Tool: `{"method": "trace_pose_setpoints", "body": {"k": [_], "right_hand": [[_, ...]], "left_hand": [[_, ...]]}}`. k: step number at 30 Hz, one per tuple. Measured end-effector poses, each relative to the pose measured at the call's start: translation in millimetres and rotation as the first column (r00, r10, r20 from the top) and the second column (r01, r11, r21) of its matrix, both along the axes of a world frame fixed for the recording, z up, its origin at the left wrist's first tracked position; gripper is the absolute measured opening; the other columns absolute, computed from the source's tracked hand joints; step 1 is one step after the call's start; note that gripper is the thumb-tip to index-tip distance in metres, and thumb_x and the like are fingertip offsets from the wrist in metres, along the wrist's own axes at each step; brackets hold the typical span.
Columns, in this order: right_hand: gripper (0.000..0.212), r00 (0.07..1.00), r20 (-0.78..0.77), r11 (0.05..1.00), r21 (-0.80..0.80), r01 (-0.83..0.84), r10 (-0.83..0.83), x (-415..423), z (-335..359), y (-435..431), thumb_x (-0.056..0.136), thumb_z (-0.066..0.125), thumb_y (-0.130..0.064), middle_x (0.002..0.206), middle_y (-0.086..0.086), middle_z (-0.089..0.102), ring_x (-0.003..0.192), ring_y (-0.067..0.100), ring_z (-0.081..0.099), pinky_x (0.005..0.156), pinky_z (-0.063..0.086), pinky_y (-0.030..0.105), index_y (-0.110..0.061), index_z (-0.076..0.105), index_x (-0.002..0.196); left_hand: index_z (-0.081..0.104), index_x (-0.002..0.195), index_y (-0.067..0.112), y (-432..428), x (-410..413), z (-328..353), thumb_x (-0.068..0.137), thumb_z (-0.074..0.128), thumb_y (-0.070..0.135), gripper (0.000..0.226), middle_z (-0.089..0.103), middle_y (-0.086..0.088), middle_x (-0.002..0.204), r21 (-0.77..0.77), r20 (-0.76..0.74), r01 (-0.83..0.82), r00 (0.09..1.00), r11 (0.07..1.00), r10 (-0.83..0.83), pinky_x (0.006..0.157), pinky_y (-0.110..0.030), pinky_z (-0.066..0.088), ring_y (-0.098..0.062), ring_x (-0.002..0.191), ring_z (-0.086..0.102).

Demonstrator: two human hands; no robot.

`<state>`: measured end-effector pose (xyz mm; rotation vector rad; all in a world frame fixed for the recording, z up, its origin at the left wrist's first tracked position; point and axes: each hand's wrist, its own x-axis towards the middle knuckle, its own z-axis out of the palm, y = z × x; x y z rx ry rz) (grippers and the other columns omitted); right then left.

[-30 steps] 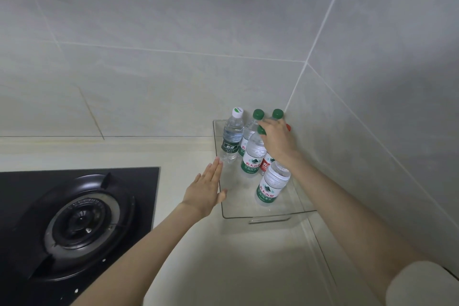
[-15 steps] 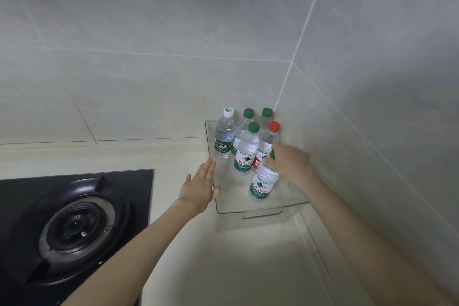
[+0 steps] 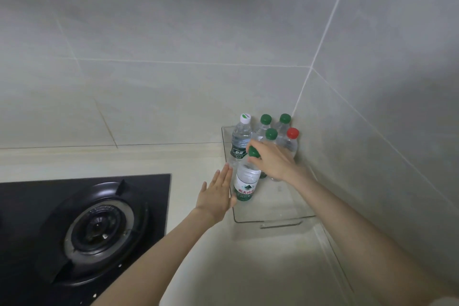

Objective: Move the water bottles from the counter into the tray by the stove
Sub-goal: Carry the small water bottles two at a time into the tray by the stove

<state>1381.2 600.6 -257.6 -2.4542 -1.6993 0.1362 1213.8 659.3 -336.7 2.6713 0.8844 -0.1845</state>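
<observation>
Inside the tray (image 3: 280, 204) stand six bottles (image 3: 244, 186), right hand (image 3: 273, 161) gripping one.

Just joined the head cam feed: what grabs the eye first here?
A clear tray in the tiled corner holds a cluster of water bottles, one red cap among green ones. The right hand grips the front bottle by its green-capped top, while the left hand lies flat by the tray's left wall. A black gas burner sits at lower left.
</observation>
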Motion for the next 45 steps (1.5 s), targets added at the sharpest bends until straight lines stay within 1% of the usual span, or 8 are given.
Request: {"method": "trace_pose_setpoints", "body": {"k": [7, 11, 20, 24, 26, 30, 37, 45], "right_hand": [[0.017, 1.0, -0.007, 1.0, 0.027, 0.0, 0.001, 7, -5, 42, 0.095, 0.053, -0.034, 0.105, 0.005, 0.059, 0.076, 0.021, 0.054, 0.064, 0.051, 0.039, -0.024, 0.051, 0.109], [0.02, 0.999, 0.003, 0.999, 0.004, 0.042, -0.042, 22, -7, 52, 0.096, 0.052, -0.032, 0.108, 0.008, 0.056, 0.088, 0.027, 0.056, 0.065, 0.039, 0.033, -0.024, 0.05, 0.114], [0.043, 0.977, -0.197, 0.996, 0.007, 0.089, -0.086, 28, -19, 54, 0.097, 0.052, -0.026, 0.124, 0.016, 0.049, 0.103, 0.034, 0.057, 0.085, 0.049, 0.043, -0.028, 0.039, 0.138], [0.058, 0.926, -0.366, 0.989, 0.077, 0.13, -0.093, 26, -5, 36, 0.097, 0.053, -0.022, 0.084, 0.008, 0.06, 0.065, 0.018, 0.055, 0.062, 0.044, 0.029, -0.027, 0.026, 0.148], [0.057, 0.916, -0.392, 0.984, 0.11, 0.138, -0.084, 21, 3, 21, 0.096, 0.054, -0.022, 0.096, 0.013, 0.066, 0.079, 0.022, 0.063, 0.07, 0.05, 0.034, -0.026, 0.028, 0.147], [0.049, 0.911, -0.407, 0.984, 0.125, 0.13, -0.069, 7, 10, -11, 0.093, 0.058, -0.023, 0.118, 0.007, 0.066, 0.102, 0.021, 0.062, 0.093, 0.046, 0.036, -0.02, 0.042, 0.139], [0.034, 0.865, -0.501, 0.974, 0.189, 0.126, -0.015, -47, 33, -56, 0.093, 0.057, -0.023, 0.106, -0.008, 0.063, 0.079, 0.006, 0.059, 0.067, 0.043, 0.017, -0.024, 0.055, 0.127], [0.031, 0.857, -0.511, 0.956, 0.277, 0.092, 0.065, -119, 51, -91, 0.092, 0.06, -0.023, 0.101, -0.014, 0.063, 0.088, 0.006, 0.061, 0.082, 0.047, 0.023, -0.028, 0.057, 0.123]], "left_hand": [[-0.014, 0.151, 0.014, 0, -1, -2, 0.101, 0.029, 0.033, 0.068, -0.022, 0.006, 0.158, 0.016, 0.003, 0.0, 1.0, 1.0, -0.001, 0.119, -0.041, 0.014, -0.015, 0.148, -0.006], [-0.015, 0.15, 0.014, 3, 0, -5, 0.101, 0.029, 0.034, 0.069, -0.022, 0.005, 0.158, 0.047, 0.003, 0.01, 1.0, 0.999, -0.01, 0.118, -0.038, 0.019, -0.015, 0.148, -0.005], [-0.017, 0.15, 0.014, 0, -1, -4, 0.102, 0.027, 0.033, 0.068, -0.023, 0.004, 0.158, 0.067, -0.046, 0.008, 0.999, 0.998, -0.005, 0.118, -0.042, 0.017, -0.016, 0.148, -0.006], [-0.015, 0.151, 0.015, 2, 1, 3, 0.101, 0.028, 0.034, 0.068, -0.021, 0.005, 0.158, 0.06, -0.089, 0.016, 0.996, 0.998, -0.011, 0.119, -0.046, 0.013, -0.018, 0.148, -0.006], [-0.012, 0.151, 0.016, 3, -1, 8, 0.101, 0.03, 0.038, 0.068, -0.018, 0.007, 0.159, 0.045, -0.085, 0.023, 0.996, 0.999, -0.019, 0.119, -0.046, 0.01, -0.018, 0.148, -0.006], [-0.003, 0.153, 0.025, 5, -10, 18, 0.101, 0.03, 0.044, 0.064, -0.006, 0.009, 0.161, -0.026, 0.034, -0.018, 0.999, 0.999, 0.019, 0.119, -0.045, 0.009, -0.017, 0.148, -0.005], [0.02, 0.151, 0.027, -2, -59, 60, 0.098, 0.04, 0.031, 0.056, 0.029, 0.001, 0.155, -0.01, 0.261, -0.104, 0.96, 0.995, 0.103, 0.115, -0.039, 0.025, -0.023, 0.144, 0.024], [0.05, 0.135, 0.031, -35, -150, 110, 0.095, 0.047, 0.03, 0.04, 0.061, 0.007, 0.126, -0.043, 0.465, -0.215, 0.86, 0.976, 0.21, 0.09, -0.036, 0.049, -0.017, 0.112, 0.058]]}}
